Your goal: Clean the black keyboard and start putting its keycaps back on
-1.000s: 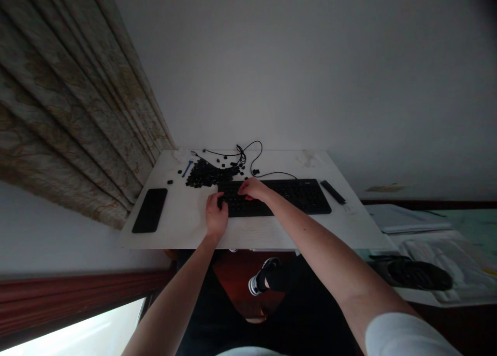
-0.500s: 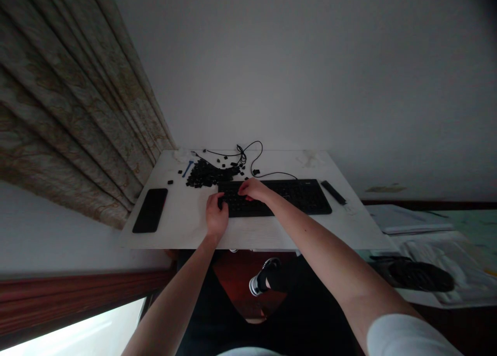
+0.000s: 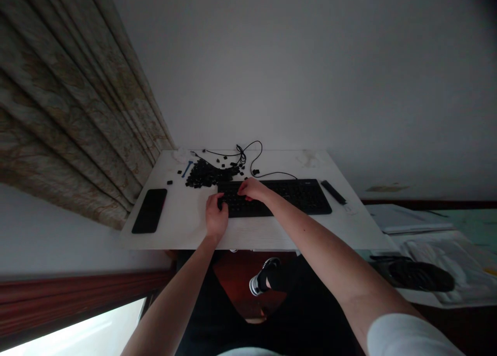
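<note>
Left hand (image 3: 216, 216) and right hand (image 3: 253, 189) apart, curled on black plastic keyboard (image 3: 298, 196); barely shifted; grip on keys unclear; loose black keycaps (image 3: 205, 174) heaped beside.

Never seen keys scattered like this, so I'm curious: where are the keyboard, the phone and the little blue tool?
Black keyboard (image 3: 297, 197): head view, on the keys at its right end.
Black smartphone (image 3: 149, 211): head view, on the middle of its dark face.
Blue tool (image 3: 187, 168): head view, on the middle of its length.
</note>
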A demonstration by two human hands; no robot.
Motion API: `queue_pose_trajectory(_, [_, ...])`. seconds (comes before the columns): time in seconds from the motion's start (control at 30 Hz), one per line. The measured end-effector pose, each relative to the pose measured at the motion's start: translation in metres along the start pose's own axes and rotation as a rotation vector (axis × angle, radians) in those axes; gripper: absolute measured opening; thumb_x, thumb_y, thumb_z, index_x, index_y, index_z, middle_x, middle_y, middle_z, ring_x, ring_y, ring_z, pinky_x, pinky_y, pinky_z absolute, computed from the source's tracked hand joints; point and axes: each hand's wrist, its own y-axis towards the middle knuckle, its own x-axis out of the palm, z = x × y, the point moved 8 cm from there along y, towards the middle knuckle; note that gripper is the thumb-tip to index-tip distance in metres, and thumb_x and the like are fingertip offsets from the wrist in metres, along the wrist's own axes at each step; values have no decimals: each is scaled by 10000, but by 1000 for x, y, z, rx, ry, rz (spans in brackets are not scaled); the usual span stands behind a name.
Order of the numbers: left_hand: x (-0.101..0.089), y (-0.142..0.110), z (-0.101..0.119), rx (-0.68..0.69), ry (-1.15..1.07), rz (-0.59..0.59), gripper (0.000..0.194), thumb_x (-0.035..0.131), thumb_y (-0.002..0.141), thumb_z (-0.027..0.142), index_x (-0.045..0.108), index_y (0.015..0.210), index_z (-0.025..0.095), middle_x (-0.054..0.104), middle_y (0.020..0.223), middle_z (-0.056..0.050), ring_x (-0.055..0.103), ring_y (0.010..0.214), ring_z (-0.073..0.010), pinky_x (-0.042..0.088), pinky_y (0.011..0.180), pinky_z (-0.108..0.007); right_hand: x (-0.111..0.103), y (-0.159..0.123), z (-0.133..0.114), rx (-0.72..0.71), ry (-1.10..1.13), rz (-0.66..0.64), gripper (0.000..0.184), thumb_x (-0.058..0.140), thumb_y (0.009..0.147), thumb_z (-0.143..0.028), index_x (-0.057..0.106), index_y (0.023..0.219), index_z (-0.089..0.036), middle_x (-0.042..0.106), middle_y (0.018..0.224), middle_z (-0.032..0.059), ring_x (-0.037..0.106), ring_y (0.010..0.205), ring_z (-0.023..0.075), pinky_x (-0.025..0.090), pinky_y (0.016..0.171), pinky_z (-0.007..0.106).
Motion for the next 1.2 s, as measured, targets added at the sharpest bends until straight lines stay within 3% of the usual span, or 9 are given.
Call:
queue_pose_trajectory(0.8, [-1,-1,-1,-14,-6,19,298,524,833,82,623,1088,201,639,1085,-73,618,1069,-214,497,1006,-399,-1,0,1,-1,42,10,98,790,753,-140,698,724,-122,591,461,8,561,425,118,469,442,203])
queue_pose_trajectory(1.2, [0,0,-4,-15,3,20,297,523,831,86,622,1085,204,642,1079,-73,618,1073,-217,496,1011,-405,4,3,6,-57,37,-28,60,714,809,-112,698,752,-123,558,453,-20,529,411,98,428,434,183])
